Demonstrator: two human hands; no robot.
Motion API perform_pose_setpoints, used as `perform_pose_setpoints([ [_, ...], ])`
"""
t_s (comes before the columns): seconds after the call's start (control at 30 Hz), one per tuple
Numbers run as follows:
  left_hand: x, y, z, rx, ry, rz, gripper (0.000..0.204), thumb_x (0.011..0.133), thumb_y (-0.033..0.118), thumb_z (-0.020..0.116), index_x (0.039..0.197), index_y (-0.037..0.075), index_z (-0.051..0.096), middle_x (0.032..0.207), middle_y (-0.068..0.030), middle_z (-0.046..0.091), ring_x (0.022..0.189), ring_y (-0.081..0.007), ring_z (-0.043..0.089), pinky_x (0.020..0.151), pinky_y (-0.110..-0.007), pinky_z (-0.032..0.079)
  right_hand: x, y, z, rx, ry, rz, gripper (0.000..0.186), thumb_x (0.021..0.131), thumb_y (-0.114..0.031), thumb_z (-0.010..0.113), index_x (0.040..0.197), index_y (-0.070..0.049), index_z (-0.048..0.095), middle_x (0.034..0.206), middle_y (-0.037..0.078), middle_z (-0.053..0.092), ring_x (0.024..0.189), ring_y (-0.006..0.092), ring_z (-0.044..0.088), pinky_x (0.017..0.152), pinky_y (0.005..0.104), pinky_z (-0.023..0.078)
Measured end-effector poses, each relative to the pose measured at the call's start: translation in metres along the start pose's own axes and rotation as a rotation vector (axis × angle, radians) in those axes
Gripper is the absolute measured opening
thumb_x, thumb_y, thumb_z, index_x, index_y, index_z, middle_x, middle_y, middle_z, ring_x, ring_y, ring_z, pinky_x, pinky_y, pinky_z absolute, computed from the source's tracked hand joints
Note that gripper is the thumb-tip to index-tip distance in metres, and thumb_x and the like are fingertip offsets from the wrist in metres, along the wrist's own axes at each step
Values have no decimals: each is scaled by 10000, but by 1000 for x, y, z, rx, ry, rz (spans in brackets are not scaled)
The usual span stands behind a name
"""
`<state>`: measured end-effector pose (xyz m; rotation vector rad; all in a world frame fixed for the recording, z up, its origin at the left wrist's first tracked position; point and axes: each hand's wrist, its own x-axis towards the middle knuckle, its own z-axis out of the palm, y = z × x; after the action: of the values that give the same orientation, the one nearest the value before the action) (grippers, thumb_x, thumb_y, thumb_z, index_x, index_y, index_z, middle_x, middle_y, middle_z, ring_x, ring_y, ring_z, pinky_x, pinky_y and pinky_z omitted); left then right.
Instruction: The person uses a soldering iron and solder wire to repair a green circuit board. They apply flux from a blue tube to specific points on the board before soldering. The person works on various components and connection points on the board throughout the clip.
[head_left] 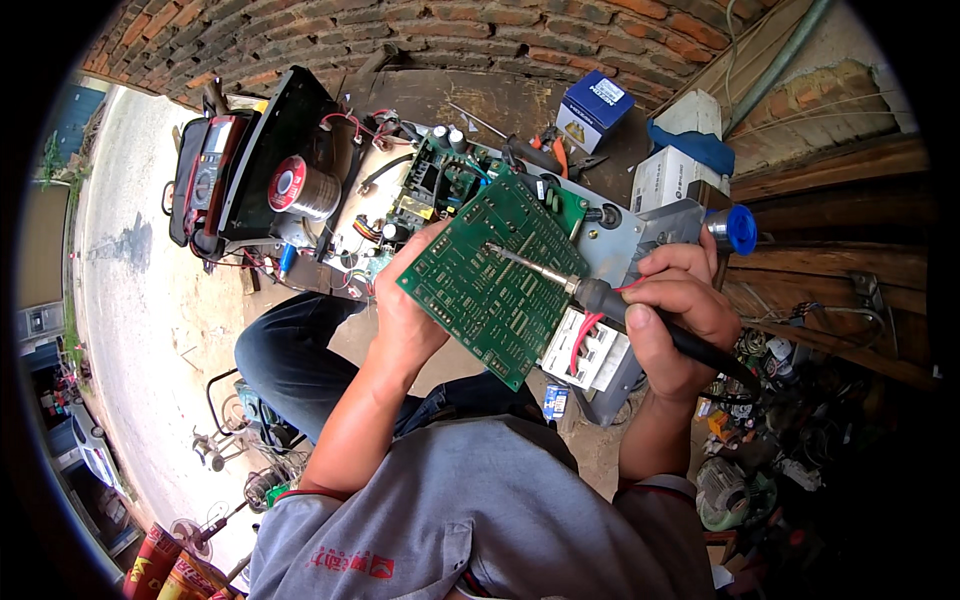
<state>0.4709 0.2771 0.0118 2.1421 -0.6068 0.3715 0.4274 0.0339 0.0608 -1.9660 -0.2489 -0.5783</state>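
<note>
My left hand (405,315) grips the left edge of a green circuit board (485,315), which is tilted above an opened metal chassis (610,225). My right hand (670,320) is closed on a soldering iron (600,300), its tip lying at the board's upper middle; I cannot tell whether it touches. Just below the iron are a white component block (590,365) and red wires (580,340). More electronics (430,175) show behind the board. A blue cylindrical cap (737,230) is beside my right hand.
A solder spool (305,195), black casing (260,130) and red multimeter (208,170) are at the left of the workbench (400,95). Pliers (560,150) and boxes (595,105) are at the back, before a brick wall (470,40). Cluttered motors and parts (760,460) fill the lower right.
</note>
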Motion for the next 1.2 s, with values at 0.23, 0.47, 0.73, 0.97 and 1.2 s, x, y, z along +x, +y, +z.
perform_pose_setpoints([
  [0.23, -2, 0, -1, 30, -14, 1, 400, 662, -49, 716, 1055, -17, 649, 1076, -156, 657, 925, -264, 677, 781, -295, 545, 0, -1, 1, -2, 4, 5, 101, 643, -150, 688, 706, -71, 682, 637, 23, 638, 812, 198, 611, 1097, 497, 183],
  [0.47, -2, 0, -2, 46, -24, 6, 390, 665, -52, 715, 1049, -20, 653, 1082, -160, 660, 936, -265, 677, 786, -295, 545, 0, -1, 0, 2, 9, 13, 102, 639, -155, 688, 700, -73, 683, 630, 21, 635, 808, 197, 609, 1100, 493, 177],
  [0.73, 0, 2, -5, -10, -41, -25, 411, 687, -63, 711, 1089, -27, 635, 1112, -145, 647, 950, -237, 669, 812, -280, 537, 0, -2, 1, -4, 8, 12, 111, 632, -164, 689, 698, -74, 684, 628, 23, 635, 803, 199, 606, 1100, 491, 178],
  [0.97, -1, 4, -1, -158, -16, -115, 424, 712, -79, 700, 1126, -44, 616, 1129, -124, 641, 967, -206, 657, 837, -260, 523, 0, -1, 0, 2, 0, 5, 115, 631, -169, 690, 701, -78, 687, 630, 24, 636, 797, 206, 604, 1099, 492, 181],
  [1.2, -1, 1, -3, 16, -37, -15, 418, 693, -60, 720, 1102, -24, 638, 1128, -132, 638, 971, -217, 659, 829, -274, 530, 1, -1, 0, 2, 1, -5, 120, 645, -178, 693, 707, -76, 686, 636, 22, 640, 802, 207, 607, 1098, 493, 181],
])
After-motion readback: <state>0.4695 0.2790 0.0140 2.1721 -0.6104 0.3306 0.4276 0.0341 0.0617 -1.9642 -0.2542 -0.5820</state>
